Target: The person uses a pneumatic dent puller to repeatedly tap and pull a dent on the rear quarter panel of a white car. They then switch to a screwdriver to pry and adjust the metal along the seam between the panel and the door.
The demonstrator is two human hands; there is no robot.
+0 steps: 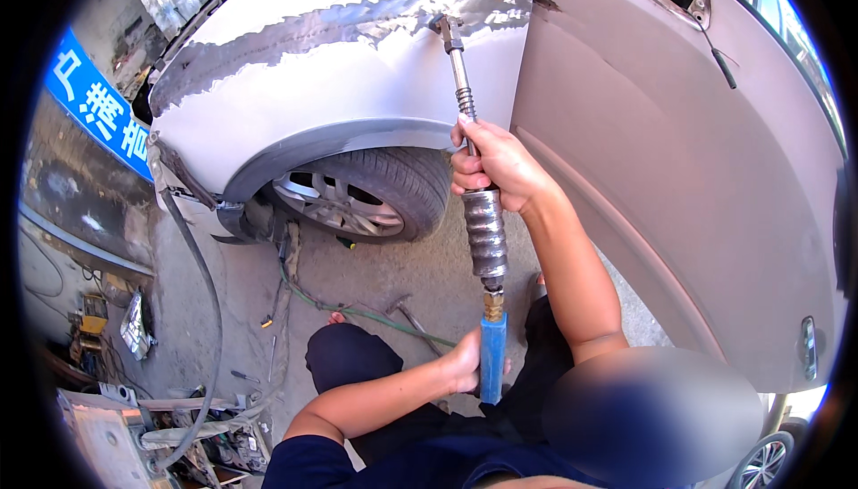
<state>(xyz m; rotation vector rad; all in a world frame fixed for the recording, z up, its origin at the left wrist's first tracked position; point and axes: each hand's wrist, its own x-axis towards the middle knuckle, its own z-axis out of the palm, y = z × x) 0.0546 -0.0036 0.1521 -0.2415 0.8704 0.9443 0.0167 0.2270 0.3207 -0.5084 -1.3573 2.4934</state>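
Note:
A slide hammer dent puller with a ribbed metal weight slants up from my lap to the car's fender. My left hand is closed round its blue handle. Higher up, my right hand grips the steel shaft just above the weight. The puller's tip meets the fender at the lower edge of a ragged strip of bare, dented metal. From here I cannot tell whether the tip is fixed to the metal.
A car door stands at the right, with a wire dangling from its mirror mount. Below the fender is a wheel. A hammer and a green hose lie on the floor; a grey hose hangs left.

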